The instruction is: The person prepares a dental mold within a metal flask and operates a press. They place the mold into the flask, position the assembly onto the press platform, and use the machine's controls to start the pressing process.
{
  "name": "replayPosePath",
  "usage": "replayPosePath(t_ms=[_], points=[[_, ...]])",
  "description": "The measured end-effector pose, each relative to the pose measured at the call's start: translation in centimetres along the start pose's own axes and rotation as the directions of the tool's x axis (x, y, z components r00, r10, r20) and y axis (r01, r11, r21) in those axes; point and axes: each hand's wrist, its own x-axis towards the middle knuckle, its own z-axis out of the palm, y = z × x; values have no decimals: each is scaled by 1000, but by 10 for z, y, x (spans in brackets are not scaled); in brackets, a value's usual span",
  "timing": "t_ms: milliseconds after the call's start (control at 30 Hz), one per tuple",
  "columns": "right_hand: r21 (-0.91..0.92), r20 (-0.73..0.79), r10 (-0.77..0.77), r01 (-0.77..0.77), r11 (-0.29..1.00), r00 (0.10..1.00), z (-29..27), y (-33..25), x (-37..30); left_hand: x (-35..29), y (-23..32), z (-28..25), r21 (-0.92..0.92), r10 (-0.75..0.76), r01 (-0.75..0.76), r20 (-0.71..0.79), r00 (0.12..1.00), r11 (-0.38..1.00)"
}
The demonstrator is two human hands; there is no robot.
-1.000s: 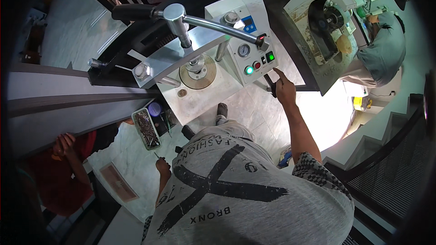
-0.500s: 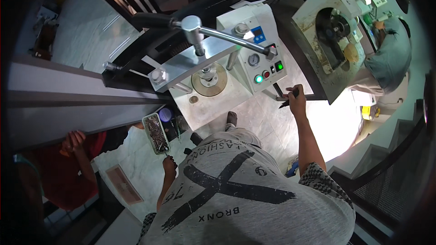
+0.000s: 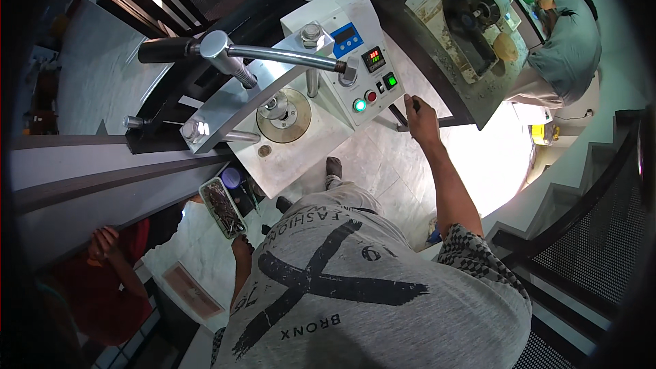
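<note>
My left hand (image 3: 241, 251) is low at the near corner of a pale tray (image 3: 239, 232) full of small thin metal pieces (image 3: 220, 201). Its fingers are curled; what they hold, if anything, is hidden. Raised beside the front of a white press machine (image 3: 273, 172), my right hand (image 3: 425, 123) is closed with the thumb up. Only a dark bit of the pen-like tool in it shows. The press has a control panel (image 3: 374, 96) with lit buttons, a round metal plate (image 3: 297, 123) and a screw with a long black-gripped handle (image 3: 287, 59) above.
A purple-lidded round container (image 3: 231, 178) stands beside the tray. Right of the press is a grimy grinding machine (image 3: 430, 14), with a person (image 3: 567, 55) bending past it. Another person's clasped hands (image 3: 104, 242) are at the left. Stairs and a dark railing (image 3: 581, 253) rise at right.
My view has shifted, so the press appears larger and farther left. The right hand has turned, and the dark pen-like tool that stuck out of it is now mostly hidden. The left hand stays by the tray.
</note>
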Motion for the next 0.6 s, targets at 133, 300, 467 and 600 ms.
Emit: replayPosePath(t_ms=[133,300,467,600], points=[[-27,19,-48,49,998,999,1,-17,3,-4,-9,-7,-163,-114,99,-85,990,982],[14,0,-103,103,995,995,4,-15,7,10,-37,-13,-103,-98,85,-132,986,991],[80,-13,-95,96,992,995,10,-12,7,47,-86,-35,-132,-10,19,69,998,991],[48,129,23,-29,998,991,2,-24,7,55,-86,-38,-139,-51,52,9,999,989]])
